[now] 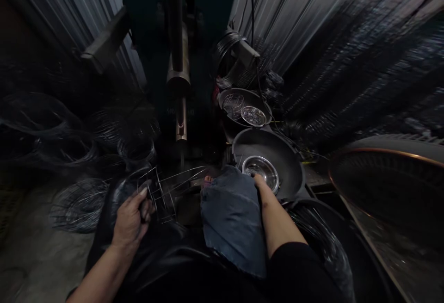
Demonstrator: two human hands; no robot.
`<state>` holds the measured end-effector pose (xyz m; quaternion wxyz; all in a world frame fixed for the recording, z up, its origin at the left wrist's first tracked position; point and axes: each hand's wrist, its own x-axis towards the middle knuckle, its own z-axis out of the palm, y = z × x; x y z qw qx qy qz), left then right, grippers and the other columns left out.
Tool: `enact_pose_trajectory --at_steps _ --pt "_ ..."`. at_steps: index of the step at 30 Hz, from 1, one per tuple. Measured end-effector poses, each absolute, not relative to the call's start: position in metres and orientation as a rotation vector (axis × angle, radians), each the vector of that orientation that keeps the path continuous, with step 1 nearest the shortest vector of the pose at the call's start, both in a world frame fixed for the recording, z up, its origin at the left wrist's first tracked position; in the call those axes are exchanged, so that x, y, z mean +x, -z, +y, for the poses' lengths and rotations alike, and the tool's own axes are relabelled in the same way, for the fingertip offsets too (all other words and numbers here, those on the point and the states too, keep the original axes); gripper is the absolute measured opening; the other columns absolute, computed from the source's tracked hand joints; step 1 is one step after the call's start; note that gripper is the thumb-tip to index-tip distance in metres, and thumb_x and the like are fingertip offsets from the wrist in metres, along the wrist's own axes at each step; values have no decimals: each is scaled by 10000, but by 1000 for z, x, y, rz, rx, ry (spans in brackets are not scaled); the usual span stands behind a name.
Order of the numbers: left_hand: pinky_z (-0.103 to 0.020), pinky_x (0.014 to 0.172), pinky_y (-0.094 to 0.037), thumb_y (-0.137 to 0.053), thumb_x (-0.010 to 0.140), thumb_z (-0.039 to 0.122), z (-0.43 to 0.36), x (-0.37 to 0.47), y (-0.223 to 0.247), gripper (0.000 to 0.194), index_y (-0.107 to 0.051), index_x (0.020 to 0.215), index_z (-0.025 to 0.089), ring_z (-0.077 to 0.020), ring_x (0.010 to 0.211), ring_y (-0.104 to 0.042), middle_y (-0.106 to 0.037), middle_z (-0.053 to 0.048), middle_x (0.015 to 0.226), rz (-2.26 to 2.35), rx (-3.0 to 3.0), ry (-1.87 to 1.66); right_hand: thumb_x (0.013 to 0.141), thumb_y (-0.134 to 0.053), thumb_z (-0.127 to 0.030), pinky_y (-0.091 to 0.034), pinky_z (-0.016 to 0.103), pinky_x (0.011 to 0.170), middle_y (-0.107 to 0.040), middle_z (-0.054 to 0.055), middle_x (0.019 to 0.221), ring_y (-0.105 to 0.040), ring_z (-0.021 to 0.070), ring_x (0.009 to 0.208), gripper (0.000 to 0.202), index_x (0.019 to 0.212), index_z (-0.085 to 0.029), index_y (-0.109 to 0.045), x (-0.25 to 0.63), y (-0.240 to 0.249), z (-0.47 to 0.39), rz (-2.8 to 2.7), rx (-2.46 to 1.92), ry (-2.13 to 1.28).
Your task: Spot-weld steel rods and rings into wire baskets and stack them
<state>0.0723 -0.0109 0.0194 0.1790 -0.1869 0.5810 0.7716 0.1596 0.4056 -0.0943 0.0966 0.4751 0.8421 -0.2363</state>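
My left hand [133,213] is closed on a wire frame [161,194] of thin crossing wires, held over my dark-covered lap at the lower left of centre. My right arm reaches past my blue-clad knee, and my right hand [257,180] is at the near left edge of a shiny metal bowl [267,169]. Its fingers are hidden inside the bowl and the dim light. That bowl sits in a wide dark pan [289,155]. Ahead of me stands an upright machine with a metal rod [181,120] pointing down.
A farther pan [225,95] holds wire pieces and a small metal dish [254,115]. Wire coils [79,203] lie on the floor at left. Long wires [324,238] are bundled at the lower right, near a large copper-rimmed round object [391,152]. Corrugated metal walls rise on both sides.
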Motion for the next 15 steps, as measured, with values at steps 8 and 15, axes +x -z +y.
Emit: enact_pose_trajectory --at_steps 8,15 --pt "-182 432 -366 -692 683 345 -6 71 -28 370 -662 1001 158 -50 340 -276 -314 105 351 1678 -493 -2213 861 -629 -240 -519 363 826 -674 94 1021 -646 212 946 178 987 -118 -657 162 87 408 2321 1543 689" --pt "-191 458 -397 -696 689 327 -1 61 -37 326 -671 960 147 -46 337 -286 -328 101 351 1708 -421 -2259 838 -533 -211 -465 273 878 -679 128 1130 -618 224 1061 323 1116 -130 -677 169 21 364 2633 1584 834"
